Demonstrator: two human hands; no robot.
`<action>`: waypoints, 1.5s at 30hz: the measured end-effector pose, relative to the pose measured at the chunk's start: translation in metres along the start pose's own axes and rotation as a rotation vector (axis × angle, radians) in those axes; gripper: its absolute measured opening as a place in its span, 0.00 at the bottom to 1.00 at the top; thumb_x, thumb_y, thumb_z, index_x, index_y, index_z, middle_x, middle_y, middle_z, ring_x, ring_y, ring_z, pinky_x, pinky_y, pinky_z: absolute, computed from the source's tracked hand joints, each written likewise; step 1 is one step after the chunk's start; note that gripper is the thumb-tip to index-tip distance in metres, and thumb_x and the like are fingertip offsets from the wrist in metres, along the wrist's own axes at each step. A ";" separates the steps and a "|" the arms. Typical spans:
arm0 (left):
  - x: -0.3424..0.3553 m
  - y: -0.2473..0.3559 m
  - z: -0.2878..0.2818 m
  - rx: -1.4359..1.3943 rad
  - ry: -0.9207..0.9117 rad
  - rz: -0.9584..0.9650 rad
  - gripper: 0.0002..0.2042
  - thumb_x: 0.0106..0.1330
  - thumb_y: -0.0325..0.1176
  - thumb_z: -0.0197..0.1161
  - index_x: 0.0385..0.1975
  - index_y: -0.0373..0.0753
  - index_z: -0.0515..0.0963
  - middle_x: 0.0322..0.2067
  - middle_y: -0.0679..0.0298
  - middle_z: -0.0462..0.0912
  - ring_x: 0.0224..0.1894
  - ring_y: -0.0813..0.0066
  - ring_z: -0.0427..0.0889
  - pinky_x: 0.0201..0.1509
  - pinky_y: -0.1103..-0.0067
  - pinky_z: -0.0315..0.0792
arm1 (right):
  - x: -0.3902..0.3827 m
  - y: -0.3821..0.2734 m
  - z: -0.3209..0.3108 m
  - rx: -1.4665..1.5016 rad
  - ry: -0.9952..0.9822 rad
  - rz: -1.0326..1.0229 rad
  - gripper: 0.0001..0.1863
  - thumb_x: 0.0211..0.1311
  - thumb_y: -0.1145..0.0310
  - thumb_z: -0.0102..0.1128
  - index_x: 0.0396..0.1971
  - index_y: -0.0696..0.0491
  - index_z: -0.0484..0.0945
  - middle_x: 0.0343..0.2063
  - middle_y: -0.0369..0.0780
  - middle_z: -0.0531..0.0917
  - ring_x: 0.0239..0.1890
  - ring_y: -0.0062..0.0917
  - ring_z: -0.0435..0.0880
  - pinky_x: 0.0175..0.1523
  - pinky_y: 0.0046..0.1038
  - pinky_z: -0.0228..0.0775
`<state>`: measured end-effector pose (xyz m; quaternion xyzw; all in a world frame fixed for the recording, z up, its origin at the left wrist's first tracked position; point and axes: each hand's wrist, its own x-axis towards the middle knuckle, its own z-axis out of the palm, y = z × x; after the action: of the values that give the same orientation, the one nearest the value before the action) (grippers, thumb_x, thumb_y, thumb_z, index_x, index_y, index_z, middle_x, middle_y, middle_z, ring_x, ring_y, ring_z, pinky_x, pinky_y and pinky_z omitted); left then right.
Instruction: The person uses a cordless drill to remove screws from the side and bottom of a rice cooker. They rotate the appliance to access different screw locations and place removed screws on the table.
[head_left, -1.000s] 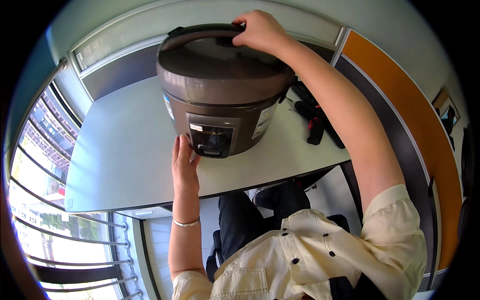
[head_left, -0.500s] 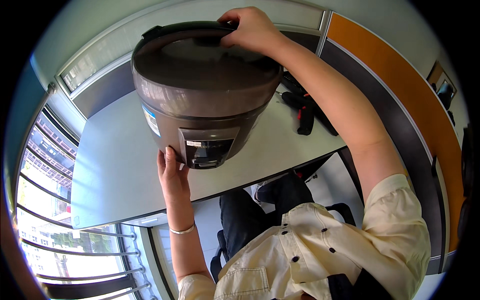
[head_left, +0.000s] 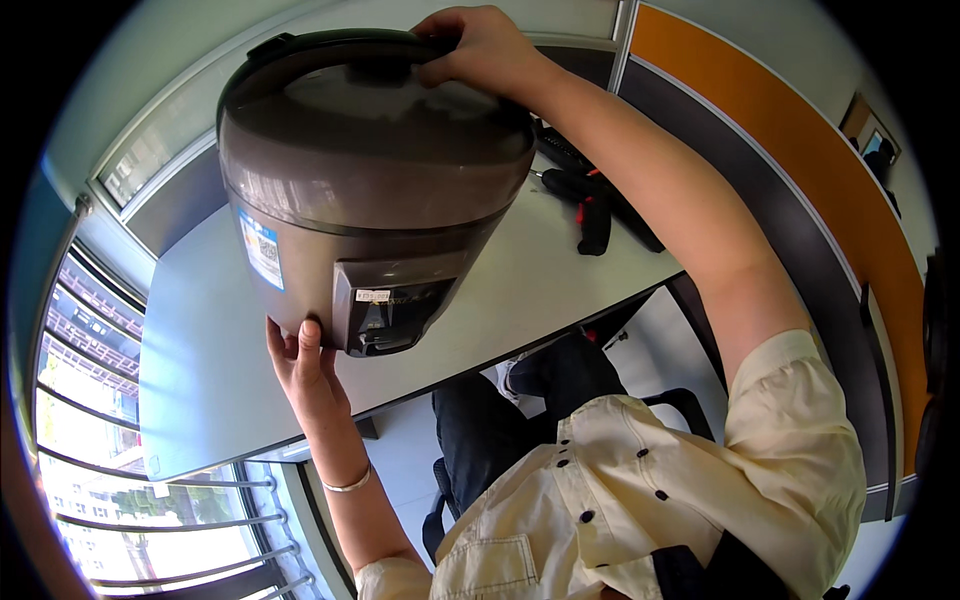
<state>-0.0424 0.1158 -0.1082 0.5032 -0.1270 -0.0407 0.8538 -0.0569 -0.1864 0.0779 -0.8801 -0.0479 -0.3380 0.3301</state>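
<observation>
In the head view, we hold the rice cooker (head_left: pixel 370 170) over the desk (head_left: pixel 205 350); it seems lifted, though its underside is hidden. Our right hand (head_left: pixel 485 50) pinches the cooker's far rim between thumb and fingers. Our left hand (head_left: pixel 314 375) grips its lower left edge, thumb apart from bunched fingers. A drill (head_left: pixel 593 222) lies right of the cooker.

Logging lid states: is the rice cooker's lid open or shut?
Shut: the lid sits flush on the brown rice cooker, with no gap showing along the near side.
</observation>
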 end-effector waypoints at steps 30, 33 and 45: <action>-0.040 0.012 0.036 -0.081 -0.091 0.027 0.33 0.45 0.22 0.74 0.52 0.32 0.65 0.44 0.61 0.75 0.46 0.73 0.76 0.49 0.77 0.74 | -0.016 0.057 -0.025 0.044 0.067 0.047 0.18 0.46 0.75 0.61 0.42 0.57 0.74 0.34 0.34 0.79 0.39 0.18 0.75 0.46 0.23 0.66; -0.052 0.004 0.046 -0.083 -0.092 0.074 0.37 0.44 0.25 0.76 0.55 0.32 0.62 0.44 0.61 0.74 0.44 0.74 0.76 0.46 0.78 0.75 | -0.003 0.104 -0.047 -0.040 0.038 -0.101 0.18 0.48 0.72 0.63 0.43 0.56 0.77 0.36 0.37 0.82 0.38 0.21 0.78 0.43 0.26 0.69; -0.070 -0.026 0.069 0.243 0.049 0.434 0.51 0.40 0.36 0.79 0.62 0.29 0.51 0.47 0.56 0.65 0.45 0.66 0.71 0.41 0.77 0.73 | -0.029 0.075 -0.058 0.101 0.075 0.122 0.17 0.49 0.70 0.62 0.42 0.55 0.78 0.35 0.37 0.82 0.37 0.21 0.79 0.43 0.27 0.70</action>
<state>-0.1263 0.0585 -0.1110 0.5641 -0.2152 0.1713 0.7786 -0.0888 -0.2766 0.0509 -0.8503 0.0013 -0.3474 0.3954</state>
